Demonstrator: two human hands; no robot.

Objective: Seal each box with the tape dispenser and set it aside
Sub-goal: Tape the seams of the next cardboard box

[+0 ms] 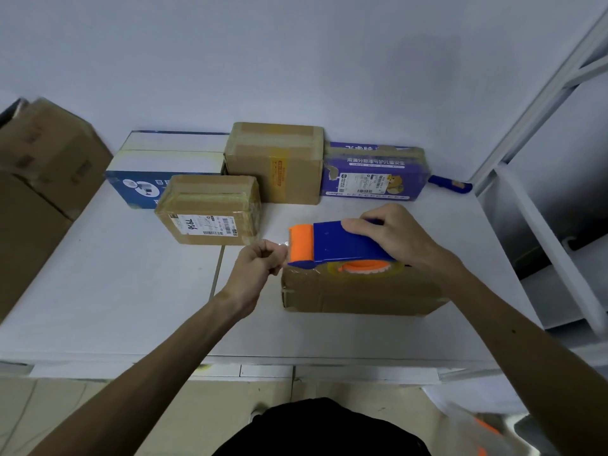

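A brown cardboard box point(355, 296) lies on the white table point(125, 291) in front of me, right of centre. My right hand point(391, 238) grips the blue and orange tape dispenser point(332, 245), which rests on the box's top near its left end. My left hand point(260, 261) pinches the free end of the clear tape just left of the dispenser's orange front, at the box's left edge. The box's top is mostly hidden by the dispenser and my right hand.
Along the back of the table stand a taped brown box with a label point(210, 210), a taller brown box point(274, 162), a blue and white box point(164, 166) and a purple box point(375, 172). A blue handle point(450, 185) lies beside it. Cartons point(42, 166) stand left, a white rack point(543, 179) right.
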